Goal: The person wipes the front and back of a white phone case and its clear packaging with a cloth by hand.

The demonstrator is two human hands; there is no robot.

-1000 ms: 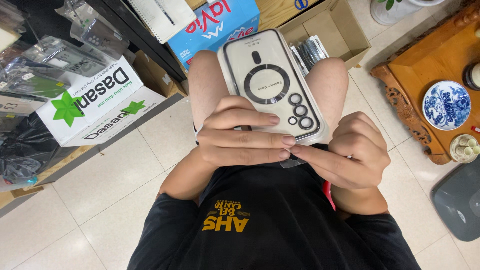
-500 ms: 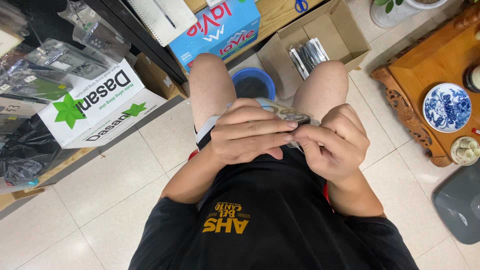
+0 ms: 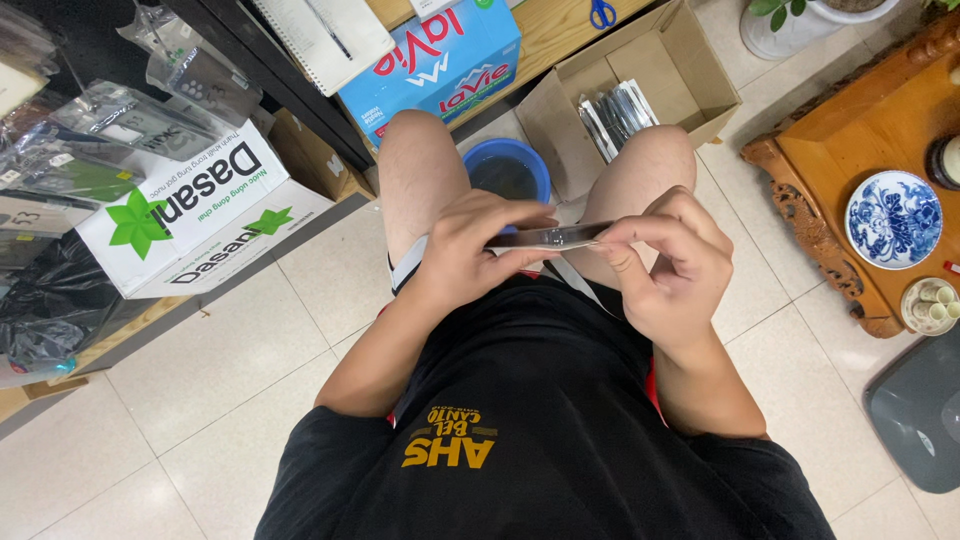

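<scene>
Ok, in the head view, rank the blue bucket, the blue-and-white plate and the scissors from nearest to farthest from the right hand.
1. Blue bucket, on the floor between the knees, up-left of the right hand.
2. Blue-and-white plate, on the wooden tray to the right.
3. Scissors, on the shelf at the top.

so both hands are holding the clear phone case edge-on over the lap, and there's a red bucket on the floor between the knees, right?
Not quite: the bucket between the knees is blue, not red, as the head view shows. The rest holds: the left hand and right hand both hold the clear phone case edge-on over the lap.
</scene>
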